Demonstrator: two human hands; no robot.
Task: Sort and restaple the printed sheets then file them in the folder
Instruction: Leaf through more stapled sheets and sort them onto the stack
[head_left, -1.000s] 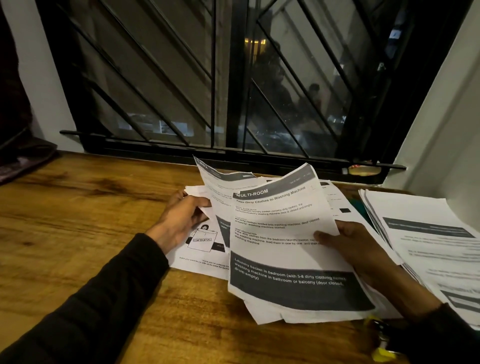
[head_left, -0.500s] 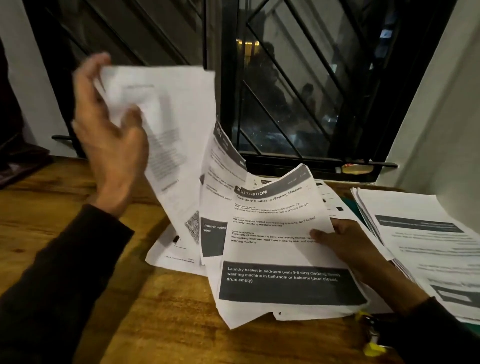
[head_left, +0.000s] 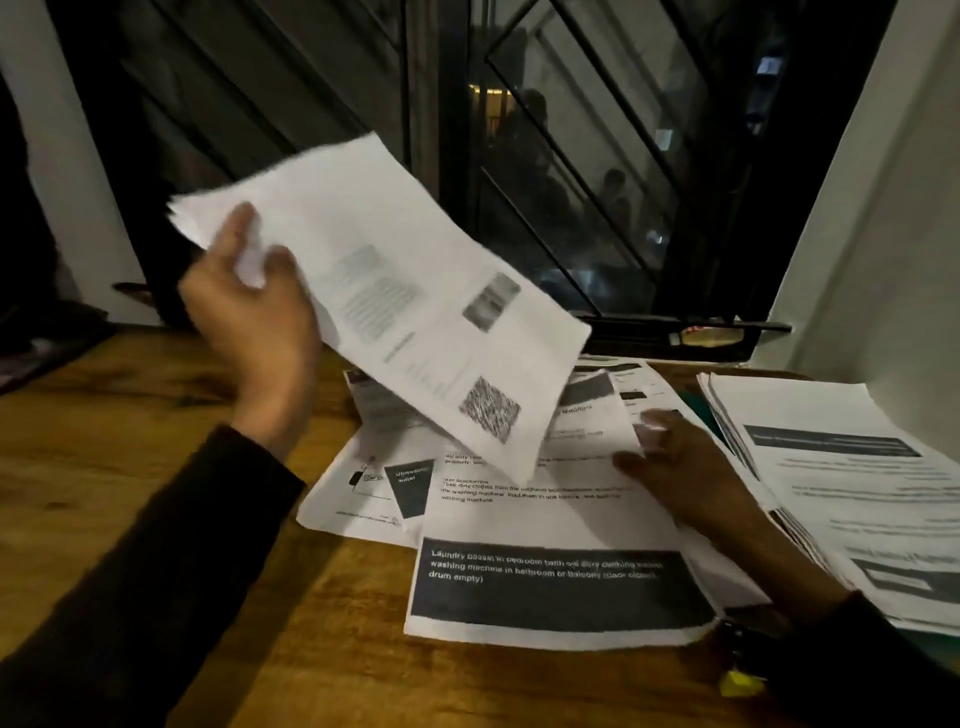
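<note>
Since a moment ago the left hand has swung its pinched printed sheet rightward over the loose sheets; right hand seemingly presses those flat. Light, floppy paper: grip corners.

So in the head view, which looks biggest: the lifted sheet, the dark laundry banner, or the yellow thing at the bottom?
1. Lifted sheet, though nearer the camera.
2. Dark laundry banner.
3. Yellow thing, smallest, partly hidden.

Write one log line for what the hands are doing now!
left hand: holds lifted sheet | right hand: rests on loose sheets | stack: right, untouched
</note>
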